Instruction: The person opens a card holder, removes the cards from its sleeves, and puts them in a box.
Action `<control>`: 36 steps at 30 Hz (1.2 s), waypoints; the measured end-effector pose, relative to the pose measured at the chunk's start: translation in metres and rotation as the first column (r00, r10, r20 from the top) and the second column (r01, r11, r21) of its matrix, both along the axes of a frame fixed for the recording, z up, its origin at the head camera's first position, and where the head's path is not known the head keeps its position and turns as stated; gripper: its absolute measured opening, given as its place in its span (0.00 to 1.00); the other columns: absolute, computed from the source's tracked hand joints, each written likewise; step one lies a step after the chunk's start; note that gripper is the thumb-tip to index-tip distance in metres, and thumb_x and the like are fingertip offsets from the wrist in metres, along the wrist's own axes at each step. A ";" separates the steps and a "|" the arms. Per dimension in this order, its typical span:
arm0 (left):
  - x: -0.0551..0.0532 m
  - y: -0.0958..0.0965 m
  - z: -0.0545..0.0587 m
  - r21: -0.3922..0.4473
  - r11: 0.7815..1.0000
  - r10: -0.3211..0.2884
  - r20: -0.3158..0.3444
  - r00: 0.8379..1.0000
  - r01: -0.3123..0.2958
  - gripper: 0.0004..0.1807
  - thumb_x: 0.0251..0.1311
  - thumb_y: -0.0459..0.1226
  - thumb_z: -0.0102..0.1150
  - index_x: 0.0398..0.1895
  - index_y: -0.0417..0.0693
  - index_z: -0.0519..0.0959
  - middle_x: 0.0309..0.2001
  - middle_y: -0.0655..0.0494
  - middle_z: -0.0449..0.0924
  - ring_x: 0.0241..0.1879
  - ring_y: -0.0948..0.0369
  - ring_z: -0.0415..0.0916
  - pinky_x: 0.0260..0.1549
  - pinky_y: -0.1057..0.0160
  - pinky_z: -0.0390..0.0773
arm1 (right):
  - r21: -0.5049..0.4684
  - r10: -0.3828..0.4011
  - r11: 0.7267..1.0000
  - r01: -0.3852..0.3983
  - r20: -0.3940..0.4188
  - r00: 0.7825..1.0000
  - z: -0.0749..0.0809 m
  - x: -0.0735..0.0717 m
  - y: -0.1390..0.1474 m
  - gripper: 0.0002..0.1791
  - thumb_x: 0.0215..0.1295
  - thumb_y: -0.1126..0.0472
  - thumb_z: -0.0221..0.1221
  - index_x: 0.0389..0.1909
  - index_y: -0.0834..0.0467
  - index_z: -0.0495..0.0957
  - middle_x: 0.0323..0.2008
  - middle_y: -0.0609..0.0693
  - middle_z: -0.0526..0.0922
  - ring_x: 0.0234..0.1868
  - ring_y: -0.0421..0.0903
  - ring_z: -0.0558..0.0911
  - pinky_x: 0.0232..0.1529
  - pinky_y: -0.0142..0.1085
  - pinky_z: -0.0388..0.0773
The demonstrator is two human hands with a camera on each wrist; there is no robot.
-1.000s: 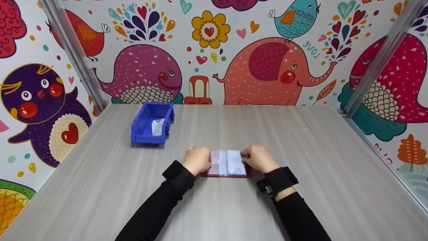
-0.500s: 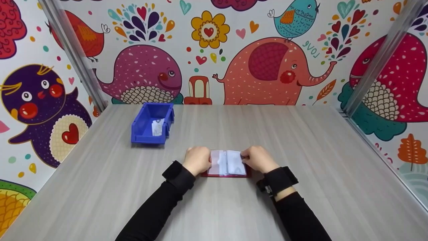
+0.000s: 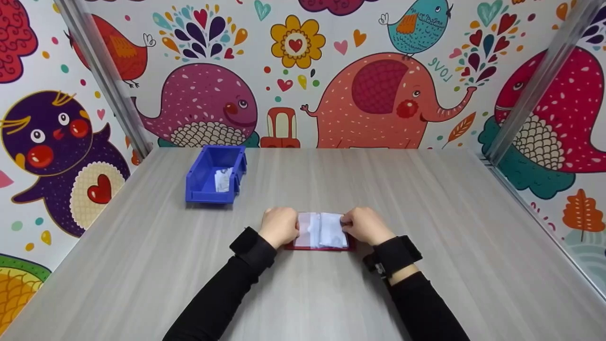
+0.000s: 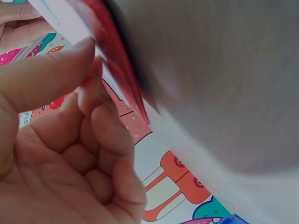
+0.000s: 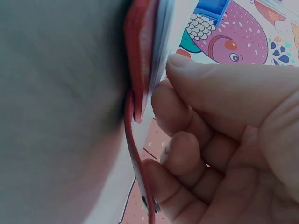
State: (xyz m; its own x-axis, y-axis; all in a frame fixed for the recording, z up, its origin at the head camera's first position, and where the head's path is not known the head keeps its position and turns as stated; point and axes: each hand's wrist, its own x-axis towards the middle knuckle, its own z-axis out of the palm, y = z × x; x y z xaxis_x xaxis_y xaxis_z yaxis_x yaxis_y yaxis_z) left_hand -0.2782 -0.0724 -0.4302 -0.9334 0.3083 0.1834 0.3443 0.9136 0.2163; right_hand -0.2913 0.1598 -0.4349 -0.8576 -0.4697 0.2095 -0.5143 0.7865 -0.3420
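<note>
An open red card holder (image 3: 289, 247) with clear plastic sleeves (image 3: 332, 229) lies on the table between both hands. My left hand (image 3: 279, 226) is at its left edge, thumb and forefinger pinching there beside the red cover (image 4: 114, 53); the other fingers are curled in. At the opposite edge, my right hand (image 3: 369, 226) pinches the sleeves' outer edge between thumb and forefinger. The stacked sleeves (image 5: 163, 39) stand slightly off the red cover in the right wrist view. A red strap (image 5: 133, 144) with a metal snap hangs beside my right fingers.
A blue bin (image 3: 203, 195) stands at the back left of the table (image 3: 426, 189), with a whitish packet or paper (image 3: 223, 180) inside. Walls printed with cartoon animals (image 3: 369, 104) and metal posts (image 3: 530, 90) enclose the table's back and sides.
The right-hand sleeves have lifted and shifted slightly at their lower right corner, with my right hand moving very little. My left hand and the blue bin stay in place.
</note>
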 end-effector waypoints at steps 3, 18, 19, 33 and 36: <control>0.000 0.000 0.000 0.006 1.000 0.005 0.018 1.000 -0.005 0.12 0.45 0.35 0.73 0.14 0.48 0.78 0.21 0.56 0.78 0.29 0.51 0.78 0.37 0.51 0.71 | 0.001 0.003 1.000 -0.003 -0.011 1.000 0.001 0.001 0.000 0.11 0.54 0.71 0.67 0.19 0.57 0.77 0.21 0.47 0.76 0.25 0.45 0.71 0.32 0.41 0.74; 0.000 0.000 0.001 0.002 1.000 0.014 0.032 0.999 -0.014 0.12 0.45 0.36 0.73 0.14 0.48 0.78 0.22 0.56 0.78 0.30 0.51 0.78 0.39 0.51 0.72 | 0.019 0.041 0.999 -0.040 -0.021 0.999 0.003 0.002 -0.001 0.19 0.50 0.71 0.67 0.13 0.54 0.68 0.17 0.43 0.65 0.22 0.44 0.65 0.26 0.35 0.63; 0.000 0.000 0.001 0.002 1.000 0.015 0.032 0.999 -0.015 0.12 0.45 0.36 0.73 0.14 0.48 0.78 0.22 0.56 0.78 0.30 0.51 0.78 0.38 0.51 0.71 | 0.021 0.043 0.999 -0.043 -0.018 0.999 0.003 0.002 -0.002 0.19 0.50 0.72 0.67 0.13 0.55 0.67 0.17 0.43 0.65 0.22 0.44 0.64 0.26 0.35 0.62; -0.001 0.000 0.000 0.012 1.000 0.008 0.013 1.000 -0.008 0.11 0.43 0.34 0.72 0.13 0.49 0.77 0.21 0.55 0.78 0.30 0.50 0.78 0.36 0.51 0.71 | 0.014 0.019 1.000 -0.020 0.037 0.999 0.005 0.006 -0.004 0.07 0.50 0.72 0.68 0.28 0.59 0.88 0.28 0.48 0.85 0.27 0.43 0.74 0.33 0.37 0.74; -0.001 -0.001 -0.001 0.018 1.000 0.003 0.005 1.000 -0.003 0.11 0.42 0.34 0.71 0.13 0.49 0.77 0.21 0.55 0.79 0.30 0.50 0.79 0.35 0.51 0.71 | 0.009 0.027 1.000 -0.027 0.045 0.999 0.005 0.006 -0.005 0.06 0.51 0.72 0.67 0.25 0.57 0.87 0.28 0.48 0.84 0.26 0.42 0.73 0.32 0.36 0.73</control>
